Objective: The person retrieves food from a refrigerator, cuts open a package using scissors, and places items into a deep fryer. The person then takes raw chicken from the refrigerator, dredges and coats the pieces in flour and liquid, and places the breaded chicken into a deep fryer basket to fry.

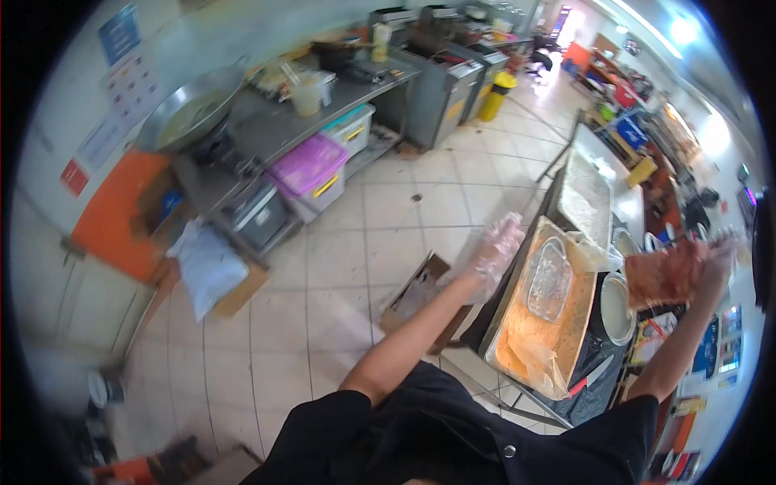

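Observation:
My left hand [497, 252], in a clear plastic glove, is raised at the left of the worktable, its fingers loosely extended with nothing visible in them. Gloved too, my right hand [718, 260] grips the edge of a flat reddish slab of meat [664, 276], which hangs above the table's right side. Between my hands lies a tray [575, 349] coated with orange crumbs or powder. Inside it are a clear plastic container [550, 280] and a crumpled plastic sheet [543, 368]. A round bowl with pale contents [617, 311] stands right of the tray. Nearby lies a red-handled knife [590, 377].
Beyond the tray is another pale-coated tray [584, 194]. An open cardboard box [416, 295] stands by the table's left side. Along the left wall, a steel counter [275, 133] carries a large wok [194, 109], with storage bins [311, 174] beneath. Tiled floor lies between.

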A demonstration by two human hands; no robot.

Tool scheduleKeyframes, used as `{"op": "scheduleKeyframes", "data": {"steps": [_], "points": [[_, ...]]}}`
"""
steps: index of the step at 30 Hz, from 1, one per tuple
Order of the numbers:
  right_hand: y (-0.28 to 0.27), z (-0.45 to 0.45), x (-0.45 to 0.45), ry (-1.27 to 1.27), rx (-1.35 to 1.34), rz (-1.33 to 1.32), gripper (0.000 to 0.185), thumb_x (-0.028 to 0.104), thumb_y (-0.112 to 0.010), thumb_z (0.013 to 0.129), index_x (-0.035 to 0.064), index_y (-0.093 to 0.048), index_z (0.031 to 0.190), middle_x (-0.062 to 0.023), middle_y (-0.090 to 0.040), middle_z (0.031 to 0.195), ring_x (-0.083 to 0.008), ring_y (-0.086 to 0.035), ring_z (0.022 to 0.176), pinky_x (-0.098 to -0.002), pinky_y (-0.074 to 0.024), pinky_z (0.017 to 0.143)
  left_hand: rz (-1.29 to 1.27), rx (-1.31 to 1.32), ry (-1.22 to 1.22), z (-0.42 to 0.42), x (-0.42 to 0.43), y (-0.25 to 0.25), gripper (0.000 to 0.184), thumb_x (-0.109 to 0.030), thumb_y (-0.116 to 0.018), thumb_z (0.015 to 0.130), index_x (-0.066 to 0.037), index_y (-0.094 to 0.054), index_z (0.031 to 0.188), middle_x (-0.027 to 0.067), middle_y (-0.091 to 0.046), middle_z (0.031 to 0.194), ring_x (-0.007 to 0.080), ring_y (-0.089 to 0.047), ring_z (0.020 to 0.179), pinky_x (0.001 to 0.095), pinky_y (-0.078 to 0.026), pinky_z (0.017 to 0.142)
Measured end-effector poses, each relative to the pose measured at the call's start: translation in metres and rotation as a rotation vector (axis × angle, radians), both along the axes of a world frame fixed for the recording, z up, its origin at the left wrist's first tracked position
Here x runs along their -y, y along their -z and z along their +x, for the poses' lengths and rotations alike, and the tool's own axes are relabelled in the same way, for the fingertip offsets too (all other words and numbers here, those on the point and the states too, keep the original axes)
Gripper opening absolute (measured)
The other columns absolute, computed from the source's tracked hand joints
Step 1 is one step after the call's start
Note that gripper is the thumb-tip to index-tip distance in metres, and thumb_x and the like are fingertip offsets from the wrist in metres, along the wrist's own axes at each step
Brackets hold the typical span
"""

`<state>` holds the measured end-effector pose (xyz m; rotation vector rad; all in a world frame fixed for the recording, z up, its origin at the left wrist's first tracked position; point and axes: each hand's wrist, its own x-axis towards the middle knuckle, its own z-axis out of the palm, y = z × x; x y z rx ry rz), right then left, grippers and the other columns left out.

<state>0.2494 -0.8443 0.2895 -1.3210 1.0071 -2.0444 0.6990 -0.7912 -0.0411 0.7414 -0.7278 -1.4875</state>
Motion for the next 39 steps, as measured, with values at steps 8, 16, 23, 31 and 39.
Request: {"op": "scheduleKeyframes", "data": {"steps": [8,16,23,31,39], "points": [[0.069,0.124,0.074,-0.074,0.118,-0.011,0.040,0.042,-0.046,0.103,0.0218,-0.039,0.069,0.0079,-0.027,0.057,-0.0049,-0.024,0.047,-0.0228,-0.0218,0.043,-0.006,-0.356,0.475,-0.004,0.137,0.081,0.043,-0.034,-0.058,0.098,-0.012,-0.053,0.135,-0.0050,-0.058,0.095,0.0048,-0.047,0.072,0.0205,-0.039,0.062],[0.148,0.279,0.164,0.114,0.339,0.202,0.042,0.044,-0.045,0.103,0.0230,-0.036,0.068,0.0082,-0.026,0.054,-0.0054,-0.022,0.043,-0.0249,-0.0192,0.038,0.259,-0.069,0.498,-0.008,0.254,0.113,0.049,-0.051,-0.039,0.101,-0.014,-0.055,0.129,0.0006,-0.064,0.109,0.0169,-0.060,0.088,0.0312,-0.048,0.077],[0.169,0.344,0.269,0.511,0.422,0.230,0.041,0.047,-0.046,0.101,0.0225,-0.040,0.069,0.0078,-0.029,0.054,-0.0079,-0.026,0.044,-0.0273,-0.0220,0.042,0.551,-0.434,0.590,-0.034,0.350,0.092,0.048,-0.052,-0.038,0.101,-0.013,-0.057,0.122,0.0023,-0.064,0.110,0.0188,-0.060,0.093,0.0337,-0.048,0.083],[0.134,0.373,0.365,0.756,0.289,0.168,0.039,0.041,-0.044,0.103,0.0215,-0.039,0.069,0.0068,-0.028,0.055,-0.0081,-0.025,0.046,-0.0275,-0.0217,0.044,0.890,-0.547,0.694,-0.079,0.465,0.068,0.049,-0.054,-0.036,0.100,-0.013,-0.059,0.113,0.0043,-0.064,0.110,0.0210,-0.060,0.098,0.0365,-0.048,0.089],[0.146,0.283,0.410,1.062,0.146,0.047,0.035,0.041,-0.054,0.100,0.0173,-0.044,0.075,0.0043,-0.039,0.069,-0.0099,-0.035,0.058,-0.0282,-0.0249,0.051,1.153,-0.383,0.973,-0.173,0.480,0.059,0.052,-0.056,-0.035,0.100,-0.011,-0.060,0.107,0.0069,-0.064,0.112,0.0237,-0.061,0.104,0.0399,-0.047,0.095]]}}
